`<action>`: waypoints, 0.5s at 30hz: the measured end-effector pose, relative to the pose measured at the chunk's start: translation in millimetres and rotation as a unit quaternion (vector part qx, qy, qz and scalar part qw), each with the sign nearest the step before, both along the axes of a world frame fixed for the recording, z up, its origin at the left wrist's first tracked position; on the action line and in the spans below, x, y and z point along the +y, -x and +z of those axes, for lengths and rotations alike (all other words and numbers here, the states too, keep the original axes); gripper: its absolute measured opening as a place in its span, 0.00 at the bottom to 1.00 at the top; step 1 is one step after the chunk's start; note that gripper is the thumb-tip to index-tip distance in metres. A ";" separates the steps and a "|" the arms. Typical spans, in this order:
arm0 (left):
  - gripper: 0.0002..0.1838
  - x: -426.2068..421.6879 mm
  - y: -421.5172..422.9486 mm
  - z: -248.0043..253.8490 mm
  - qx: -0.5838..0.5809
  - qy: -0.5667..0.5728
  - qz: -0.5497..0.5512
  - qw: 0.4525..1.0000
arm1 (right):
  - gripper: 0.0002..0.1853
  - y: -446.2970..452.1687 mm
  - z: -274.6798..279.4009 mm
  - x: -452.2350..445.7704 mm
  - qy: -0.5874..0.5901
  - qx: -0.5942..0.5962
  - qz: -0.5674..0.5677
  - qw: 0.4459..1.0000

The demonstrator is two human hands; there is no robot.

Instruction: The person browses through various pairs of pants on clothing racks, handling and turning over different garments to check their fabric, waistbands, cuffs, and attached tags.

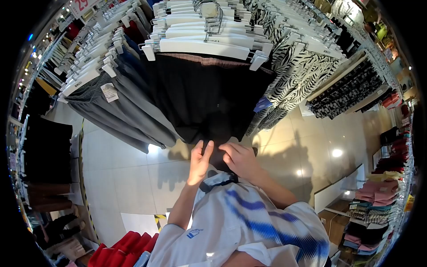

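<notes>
A black garment (pixel 209 93) with a brownish inner waistband hangs from a white clip hanger (pixel 204 46) right in front of me. Its kind, trousers or skirt, is hard to tell. My left hand (pixel 199 163) is at its lower edge, thumb and fingers closed on a dark fold. Beside it, my right hand (pixel 241 161) has bent fingers pinched at the dark cloth near the same hem. Deep shadow hides exactly where the cloth ends between the hands. Grey trousers (pixel 120 107) with a white tag (pixel 109 92) hang to the left, and zebra-print garments (pixel 298 80) to the right.
More white hangers (pixel 202 20) crowd the rack behind. Black patterned garments (pixel 347 86) hang farther right. Folded clothes (pixel 373 200) fill a shelf at lower right. Red garments (pixel 122 249) are at lower left, and dark clothes (pixel 46 151) hang at far left. Pale floor tiles (pixel 129 173) lie below.
</notes>
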State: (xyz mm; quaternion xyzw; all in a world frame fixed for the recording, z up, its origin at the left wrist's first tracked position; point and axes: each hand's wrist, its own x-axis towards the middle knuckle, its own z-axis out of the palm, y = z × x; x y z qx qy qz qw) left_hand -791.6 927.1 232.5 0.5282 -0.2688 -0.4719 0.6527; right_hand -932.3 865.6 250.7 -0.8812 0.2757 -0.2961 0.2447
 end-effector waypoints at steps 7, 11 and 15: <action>0.16 1.9 -8.8 -20.1 -0.197 0.053 -0.058 0.977 | 0.05 -10.4 -3.5 -16.5 -0.147 -0.097 -0.018 0.984; 0.10 4.4 -22.6 -19.3 -0.147 0.058 -0.013 0.987 | 0.07 -6.2 -30.2 -33.0 -0.304 -0.141 -0.042 0.941; 0.10 6.1 -43.3 -17.5 0.084 0.016 0.049 0.995 | 0.07 -2.3 -24.7 -44.4 -0.480 -0.205 0.009 0.853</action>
